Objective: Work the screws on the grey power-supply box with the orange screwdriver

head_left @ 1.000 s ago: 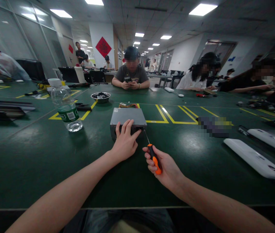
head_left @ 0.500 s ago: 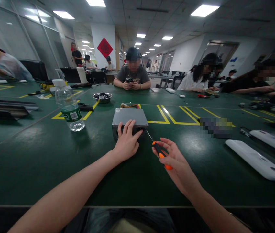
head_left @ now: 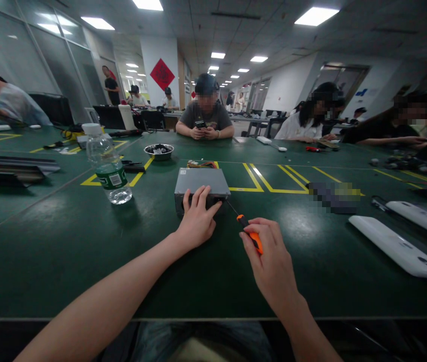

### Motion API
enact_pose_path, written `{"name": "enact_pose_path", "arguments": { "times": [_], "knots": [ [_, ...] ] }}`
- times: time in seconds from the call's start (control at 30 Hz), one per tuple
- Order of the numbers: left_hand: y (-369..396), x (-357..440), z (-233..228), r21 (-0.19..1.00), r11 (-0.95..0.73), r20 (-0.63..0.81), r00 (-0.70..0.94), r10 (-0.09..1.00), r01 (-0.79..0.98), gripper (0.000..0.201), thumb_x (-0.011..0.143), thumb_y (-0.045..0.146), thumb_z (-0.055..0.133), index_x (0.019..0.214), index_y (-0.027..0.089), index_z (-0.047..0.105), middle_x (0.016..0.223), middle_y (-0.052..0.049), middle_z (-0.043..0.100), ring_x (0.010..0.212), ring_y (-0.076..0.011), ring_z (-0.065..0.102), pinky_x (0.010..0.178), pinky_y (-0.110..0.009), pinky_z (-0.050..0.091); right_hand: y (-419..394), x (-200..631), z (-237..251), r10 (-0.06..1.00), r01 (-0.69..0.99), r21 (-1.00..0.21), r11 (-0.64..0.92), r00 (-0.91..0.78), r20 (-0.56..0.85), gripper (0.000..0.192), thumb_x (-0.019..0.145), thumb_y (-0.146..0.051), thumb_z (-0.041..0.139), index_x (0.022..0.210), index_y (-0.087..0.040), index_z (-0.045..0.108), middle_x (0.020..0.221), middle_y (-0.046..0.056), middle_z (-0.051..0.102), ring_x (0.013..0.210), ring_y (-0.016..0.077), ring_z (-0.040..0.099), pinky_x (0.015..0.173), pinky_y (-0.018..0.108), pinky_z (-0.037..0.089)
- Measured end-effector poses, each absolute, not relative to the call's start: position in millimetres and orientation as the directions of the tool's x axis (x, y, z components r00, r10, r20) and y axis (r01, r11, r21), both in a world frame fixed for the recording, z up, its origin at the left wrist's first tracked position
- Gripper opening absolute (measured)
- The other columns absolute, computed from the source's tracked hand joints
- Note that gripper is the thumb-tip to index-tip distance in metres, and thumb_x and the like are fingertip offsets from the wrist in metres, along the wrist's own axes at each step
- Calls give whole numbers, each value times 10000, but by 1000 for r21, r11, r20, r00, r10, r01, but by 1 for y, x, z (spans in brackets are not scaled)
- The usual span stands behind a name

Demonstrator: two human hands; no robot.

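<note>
- The grey metal box is set flat on the green counter, straight ahead of the person, with coloured wires showing at its far side.
- Its front is covered by the left hand, whose fingers are spread and laid against the front face and upper front edge; the box is steadied by them rather than wrapped.
- A screwdriver with an orange and black handle is held by the right hand, fingers closed around the grip; its shaft is slanted to the box's front right corner. Whether the tip is seated in a screw cannot be told.
- The box is judged fairly heavy and stiff, with smooth sheet-metal faces that could be slippery and edges that could be sharp; it is best taken by both side walls, and the wires should not be pulled on.
- The screwdriver is judged light and rigid, best gripped around its thick handle.
- Room on the left is bounded by an upright plastic bottle, which could be tipped easily; beyond the box, a metal bowl is set.
- To the right, a white device is placed well apart from the right hand.
- The counter's near edge is crossed by both forearms.
</note>
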State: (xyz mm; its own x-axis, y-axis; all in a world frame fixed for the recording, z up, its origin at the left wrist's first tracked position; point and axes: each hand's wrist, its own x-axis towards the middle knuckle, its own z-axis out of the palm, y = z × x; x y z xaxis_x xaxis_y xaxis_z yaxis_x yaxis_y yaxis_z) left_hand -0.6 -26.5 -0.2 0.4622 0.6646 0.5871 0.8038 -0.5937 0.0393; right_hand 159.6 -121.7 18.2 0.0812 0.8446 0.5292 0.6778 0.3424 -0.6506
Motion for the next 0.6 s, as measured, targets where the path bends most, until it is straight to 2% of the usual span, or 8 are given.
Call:
{"name": "enact_pose_path", "arguments": {
  "times": [0.07, 0.23, 0.37, 0.5, 0.6],
  "knots": [
    [-26, -1, 0, 42, -592, 588, 459, 666, 805, 456, 716, 152, 539, 1164, 229, 555, 1393, -135, 289, 1307, -327, 214, 1047, -579, 82, -122, 157, 16, 834, 697, -626, 350, 73, 548, 97, 828, -295, 493, 885, -217, 487, 1021, 100, 466, 944, 235, 527, 718, 379, 491],
    [-27, -1, 1, 35, -587, 585, 460, 668, 809, 450, 722, 152, 530, 1165, 224, 556, 1390, -145, 288, 1306, -320, 221, 1050, -573, 81, -127, 151, 7, 813, 667, -627, 402, 55, 580, 145, 828, -207, 464, 973, -213, 455, 1044, 102, 421, 924, 205, 523, 748, 372, 492],
    [-28, -1, 1, 33, -586, 582, 462, 670, 809, 447, 726, 150, 522, 1166, 227, 555, 1391, -136, 293, 1308, -320, 214, 1050, -574, 84, -130, 150, 2, 798, 751, -585, 306, 133, 588, 200, 842, -240, 478, 1036, -241, 525, 1020, 91, 499, 916, 218, 545, 711, 347, 488],
    [-28, 0, 1, 35, -589, 582, 463, 669, 807, 441, 729, 154, 523, 1164, 222, 558, 1389, -140, 295, 1306, -326, 214, 1047, -575, 89, -129, 155, 0, 781, 798, -561, 220, 200, 591, 208, 879, -311, 426, 1036, -263, 555, 999, 71, 554, 852, 190, 582, 673, 316, 484],
    [-27, -1, 1, 31, -587, 578, 465, 671, 809, 446, 727, 152, 523, 1167, 220, 557, 1388, -150, 290, 1305, -327, 216, 1046, -571, 90, -127, 157, -2, 787, 817, -534, 217, 176, 591, 265, 895, -358, 365, 1044, -231, 543, 991, 80, 545, 795, 185, 585, 630, 322, 494]
  ]
}}
